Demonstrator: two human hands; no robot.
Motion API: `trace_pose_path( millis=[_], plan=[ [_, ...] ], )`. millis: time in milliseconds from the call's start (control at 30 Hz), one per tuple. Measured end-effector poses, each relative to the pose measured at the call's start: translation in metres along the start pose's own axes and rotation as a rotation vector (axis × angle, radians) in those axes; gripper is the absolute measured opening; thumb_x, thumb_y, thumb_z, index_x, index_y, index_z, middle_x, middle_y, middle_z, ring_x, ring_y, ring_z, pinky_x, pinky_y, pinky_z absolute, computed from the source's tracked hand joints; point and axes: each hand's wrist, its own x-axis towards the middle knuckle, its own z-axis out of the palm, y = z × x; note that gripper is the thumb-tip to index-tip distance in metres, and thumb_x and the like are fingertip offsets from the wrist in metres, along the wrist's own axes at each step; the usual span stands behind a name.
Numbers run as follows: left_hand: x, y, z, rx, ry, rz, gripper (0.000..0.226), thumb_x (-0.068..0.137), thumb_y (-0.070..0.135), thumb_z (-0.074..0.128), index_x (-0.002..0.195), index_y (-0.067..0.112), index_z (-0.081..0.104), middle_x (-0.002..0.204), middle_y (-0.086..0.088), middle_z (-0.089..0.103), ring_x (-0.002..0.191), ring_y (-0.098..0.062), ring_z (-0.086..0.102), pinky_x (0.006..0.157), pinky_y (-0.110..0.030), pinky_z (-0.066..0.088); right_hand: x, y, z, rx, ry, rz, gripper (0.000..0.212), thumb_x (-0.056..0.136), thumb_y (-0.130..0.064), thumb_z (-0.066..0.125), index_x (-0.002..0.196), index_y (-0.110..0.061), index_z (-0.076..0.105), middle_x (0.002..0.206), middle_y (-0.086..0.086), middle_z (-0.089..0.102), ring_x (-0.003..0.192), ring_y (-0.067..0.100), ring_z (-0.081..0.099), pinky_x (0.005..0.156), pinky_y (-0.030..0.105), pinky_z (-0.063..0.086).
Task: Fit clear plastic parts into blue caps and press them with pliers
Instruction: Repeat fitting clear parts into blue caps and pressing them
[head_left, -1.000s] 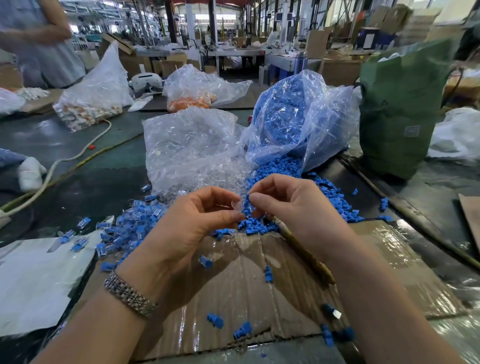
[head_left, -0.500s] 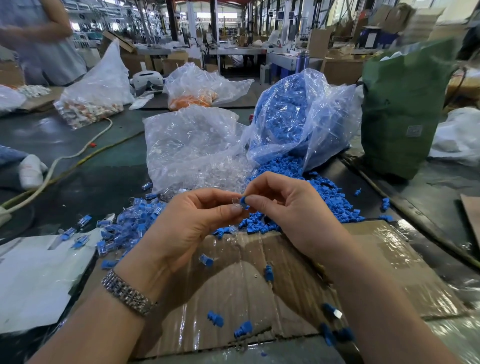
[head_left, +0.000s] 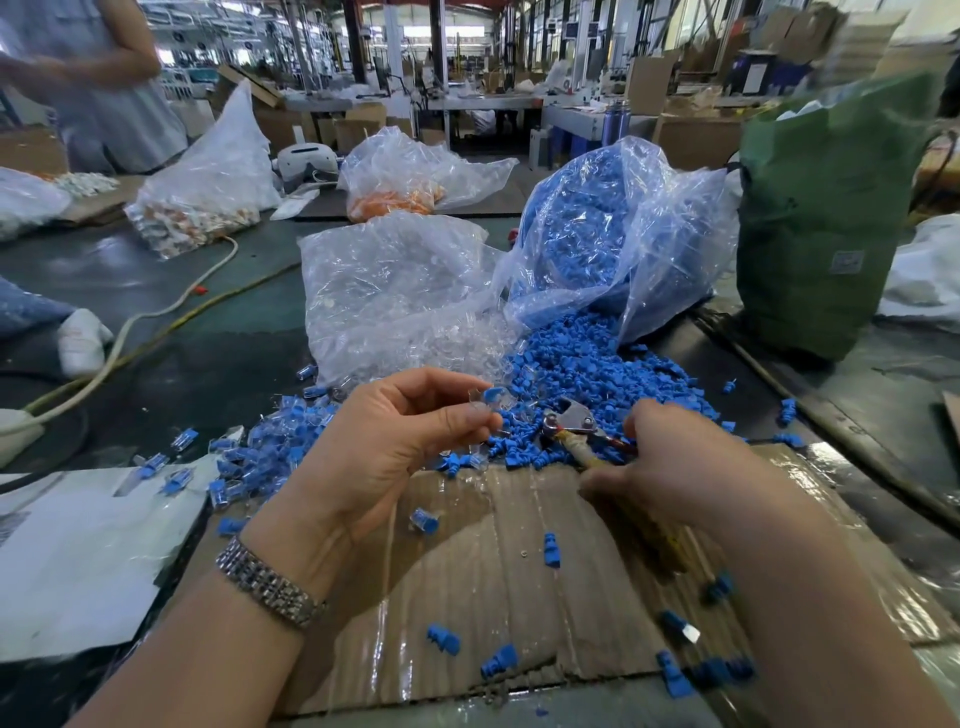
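My left hand pinches a clear plastic part with a blue cap between thumb and fingertips, held above the cardboard. My right hand grips the worn handles of the pliers, whose metal jaws point left toward the held part, a short gap away. Loose blue caps spill from a clear bag just behind the hands. A bag of clear parts lies to its left. Fitted blue-and-clear pieces are heaped at the left of my left hand.
A flattened cardboard sheet with several stray blue caps lies under the hands. White paper sits at left, a green bag at right. Cables cross the dark table. Another person stands at the far left.
My right hand let go of the part, dropped to the right and took hold of the pliers. My left hand keeps the fitted part, now held alone.
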Motion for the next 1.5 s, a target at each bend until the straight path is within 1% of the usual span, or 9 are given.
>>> trace_pose_path(
  millis=[133,233,400,600,867,1067,1167,1333,1500],
  plan=[
    [0.001,-0.001,0.000,-0.049,0.000,-0.001,0.023,0.066,0.006,0.074,0.090,0.005,0.077,0.094,-0.023,0.075,0.085,-0.027,0.075,0.074,-0.027,0.061,-0.001,-0.002,-0.001,-0.018,0.009,-0.050,0.037,0.079,-0.056,0.072,0.085,-0.021,0.061,0.083,0.000,0.062,0.078,0.020,0.059,0.070,0.036,0.054],
    [0.002,-0.003,-0.001,-0.077,0.020,0.017,0.023,0.069,0.003,0.072,0.091,0.003,0.075,0.094,-0.021,0.075,0.087,-0.027,0.074,0.076,-0.028,0.062,-0.002,-0.001,-0.003,0.053,0.062,-0.092,0.036,0.084,-0.051,0.064,0.079,-0.016,0.066,0.073,0.003,0.064,0.068,0.020,0.060,0.055,0.030,0.042],
    [0.007,-0.004,-0.004,-0.104,0.110,0.042,0.035,0.066,0.006,0.074,0.100,0.001,0.073,0.102,-0.017,0.075,0.093,-0.024,0.072,0.082,-0.029,0.061,-0.010,-0.006,-0.011,0.626,-0.137,-0.224,0.032,0.096,-0.034,0.062,0.081,-0.005,0.059,0.067,0.007,0.062,0.059,0.022,0.065,0.066,0.043,0.059],
    [0.008,-0.004,-0.003,-0.100,0.093,0.070,0.029,0.063,0.010,0.076,0.092,0.008,0.075,0.097,-0.010,0.075,0.092,-0.019,0.069,0.092,-0.034,0.057,-0.025,-0.021,-0.012,0.830,-0.438,-0.397,0.031,0.102,-0.020,0.057,0.108,0.010,0.062,0.082,0.008,0.069,0.075,0.020,0.070,0.075,0.036,0.062],
    [0.008,-0.007,-0.002,0.137,0.097,0.199,0.026,0.070,0.012,0.076,0.096,0.009,0.075,0.094,-0.007,0.078,0.092,-0.015,0.074,0.078,-0.018,0.056,-0.032,-0.028,-0.013,0.789,-0.412,-0.417,0.033,0.103,-0.025,0.054,0.104,0.007,0.059,0.081,0.007,0.069,0.076,0.020,0.072,0.082,0.045,0.061],
    [0.009,-0.012,-0.002,0.226,0.120,0.235,0.017,0.075,0.015,0.076,0.091,0.019,0.078,0.095,-0.004,0.079,0.095,-0.018,0.074,0.082,-0.025,0.059,-0.032,-0.041,-0.004,0.692,-0.282,-0.354,0.047,0.101,-0.046,0.051,0.082,-0.006,0.065,0.058,-0.003,0.063,0.052,0.011,0.064,0.057,0.025,0.056],
    [0.008,-0.012,-0.003,0.236,0.124,0.234,0.020,0.072,0.019,0.075,0.092,0.018,0.078,0.094,-0.002,0.079,0.095,-0.017,0.074,0.082,-0.024,0.059,-0.031,-0.044,-0.001,0.681,-0.261,-0.346,0.047,0.101,-0.047,0.052,0.074,-0.010,0.061,0.055,-0.001,0.062,0.047,0.013,0.061,0.052,0.027,0.054],
    [0.007,-0.010,-0.003,0.221,0.123,0.213,0.025,0.070,0.021,0.074,0.094,0.016,0.077,0.095,-0.002,0.079,0.096,-0.015,0.074,0.087,-0.024,0.058,-0.029,-0.038,-0.003,0.777,-0.345,-0.361,0.054,0.100,-0.050,0.052,0.083,-0.001,0.066,0.065,0.006,0.068,0.059,0.022,0.069,0.062,0.040,0.060],
    [0.007,-0.009,-0.003,0.164,0.101,0.146,0.027,0.069,0.020,0.073,0.094,0.015,0.077,0.098,-0.005,0.078,0.099,-0.018,0.073,0.091,-0.032,0.058,-0.029,-0.034,-0.008,0.849,-0.440,-0.376,0.056,0.102,-0.047,0.050,0.094,0.007,0.066,0.068,0.007,0.069,0.063,0.023,0.069,0.060,0.030,0.060]
  ],
)
